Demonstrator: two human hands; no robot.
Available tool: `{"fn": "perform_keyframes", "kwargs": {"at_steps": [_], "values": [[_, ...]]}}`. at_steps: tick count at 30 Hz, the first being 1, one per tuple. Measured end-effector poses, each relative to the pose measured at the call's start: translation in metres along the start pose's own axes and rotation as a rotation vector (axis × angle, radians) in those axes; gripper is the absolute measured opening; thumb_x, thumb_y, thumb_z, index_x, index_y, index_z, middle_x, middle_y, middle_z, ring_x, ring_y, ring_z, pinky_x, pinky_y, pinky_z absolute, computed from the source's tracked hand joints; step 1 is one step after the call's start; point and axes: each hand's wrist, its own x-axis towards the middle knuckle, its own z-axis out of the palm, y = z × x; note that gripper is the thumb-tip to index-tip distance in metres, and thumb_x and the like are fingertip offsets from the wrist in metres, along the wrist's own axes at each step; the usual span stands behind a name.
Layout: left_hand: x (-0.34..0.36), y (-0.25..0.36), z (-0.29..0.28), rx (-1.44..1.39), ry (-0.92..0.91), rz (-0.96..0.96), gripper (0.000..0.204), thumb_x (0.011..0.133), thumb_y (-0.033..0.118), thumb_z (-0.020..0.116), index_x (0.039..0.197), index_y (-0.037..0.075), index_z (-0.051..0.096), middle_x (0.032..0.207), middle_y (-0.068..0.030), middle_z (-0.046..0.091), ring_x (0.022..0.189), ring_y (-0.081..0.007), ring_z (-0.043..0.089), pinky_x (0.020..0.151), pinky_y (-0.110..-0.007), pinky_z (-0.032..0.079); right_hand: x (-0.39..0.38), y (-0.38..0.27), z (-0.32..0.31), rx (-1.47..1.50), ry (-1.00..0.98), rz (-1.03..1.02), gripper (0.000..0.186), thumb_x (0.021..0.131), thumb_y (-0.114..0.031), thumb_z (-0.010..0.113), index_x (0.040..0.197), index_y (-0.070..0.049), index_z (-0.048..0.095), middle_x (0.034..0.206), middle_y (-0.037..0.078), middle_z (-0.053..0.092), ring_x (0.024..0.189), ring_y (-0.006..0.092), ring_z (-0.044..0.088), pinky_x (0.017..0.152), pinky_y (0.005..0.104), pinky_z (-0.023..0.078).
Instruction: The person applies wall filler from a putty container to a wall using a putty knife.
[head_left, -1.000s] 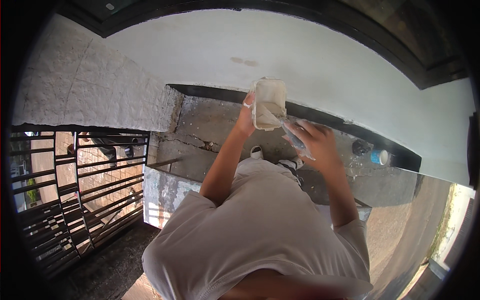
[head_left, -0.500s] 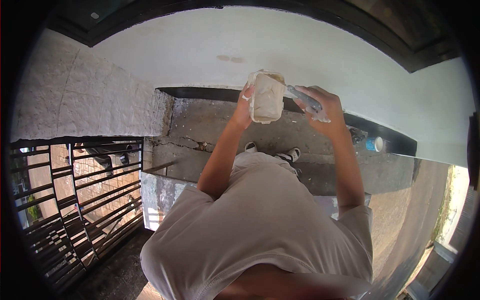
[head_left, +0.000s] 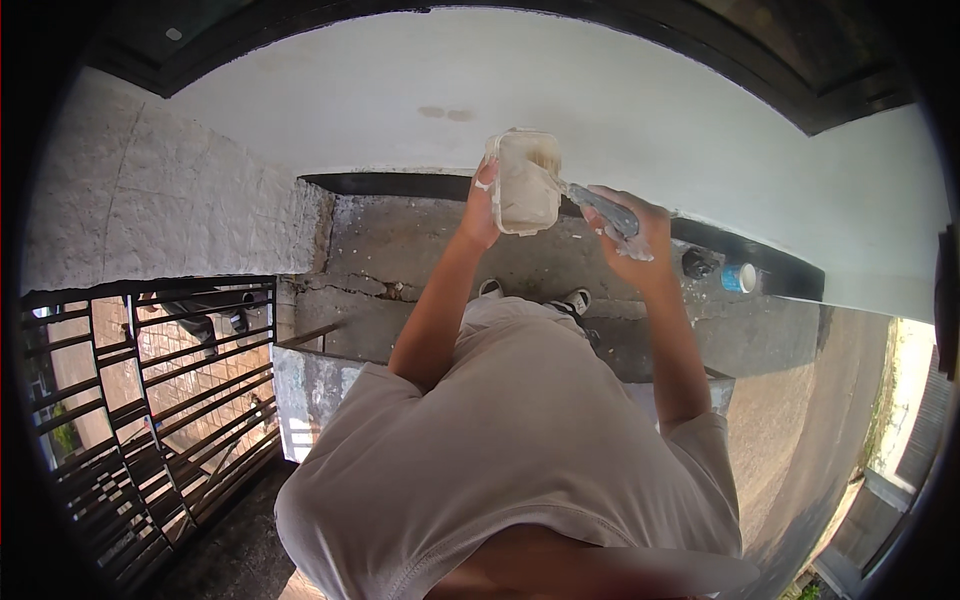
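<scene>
My left hand (head_left: 482,207) is wrapped round the left side of a rectangular plastic tub (head_left: 528,218), which is tilted so that its inside shows. Pale, creamy paste coats the tub's inside, with a browner patch near its far end. In my right hand (head_left: 647,235) is a putty knife (head_left: 606,209) by its grey, paste-smeared handle. The knife's narrow end points at the tub's right rim; how far the blade reaches inside is hard to make out. White paste sticks to the fingers of both hands.
Ahead stands a white wall (head_left: 390,140) with a dark base strip and a dark frame above. On the concrete ledge (head_left: 400,225) to the right are a blue-and-white cup (head_left: 739,278) and a black bundle (head_left: 700,263). A metal-barred gate (head_left: 150,400) is at left, with a person (head_left: 205,315) beyond it.
The putty knife's blade, spread across the tub's far end before, now sits lower at its right rim. My right hand has shifted slightly down and left; my left hand still holds the tub.
</scene>
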Motion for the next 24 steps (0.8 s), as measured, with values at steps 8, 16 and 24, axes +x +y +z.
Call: {"fn": "perform_keyframes", "kwargs": {"at_steps": [8, 16, 24], "values": [[-0.002, -0.005, 0.003, 0.066, -0.022, -0.118, 0.070, 0.092, 0.053, 0.058, 0.142, 0.007, 0.041, 0.132, -0.0147, 0.058, 0.115, -0.0306, 0.063, 0.095, -0.047, 0.055, 0.004, 0.013, -0.005, -0.114, -0.015, 0.038, 0.016, 0.080, -0.006, 0.074, 0.096, -0.002, 0.070, 0.075, 0.012, 0.072, 0.065, 0.0253, 0.072, 0.061, 0.0298, 0.055], [-0.007, -0.018, -0.010, -0.013, 0.169, -0.112, 0.065, 0.096, 0.049, 0.052, 0.144, 0.006, 0.040, 0.135, -0.0159, 0.055, 0.121, -0.0322, 0.059, 0.099, -0.049, 0.052, -0.048, 0.033, 0.015, 0.235, 0.012, 0.318, 0.012, 0.084, 0.000, 0.070, 0.095, 0.004, 0.067, 0.077, 0.008, 0.074, 0.066, 0.0125, 0.071, 0.062, 0.0252, 0.055], [-0.008, -0.032, -0.011, 0.005, 0.207, -0.009, 0.066, 0.097, 0.052, 0.046, 0.144, 0.007, 0.041, 0.137, -0.0148, 0.055, 0.124, -0.0316, 0.057, 0.102, -0.048, 0.049, -0.059, 0.025, 0.040, 0.365, 0.164, 0.658, 0.009, 0.087, -0.003, 0.069, 0.091, 0.004, 0.068, 0.065, 0.006, 0.067, 0.048, 0.0079, 0.057, 0.043, 0.0246, 0.044]]}}
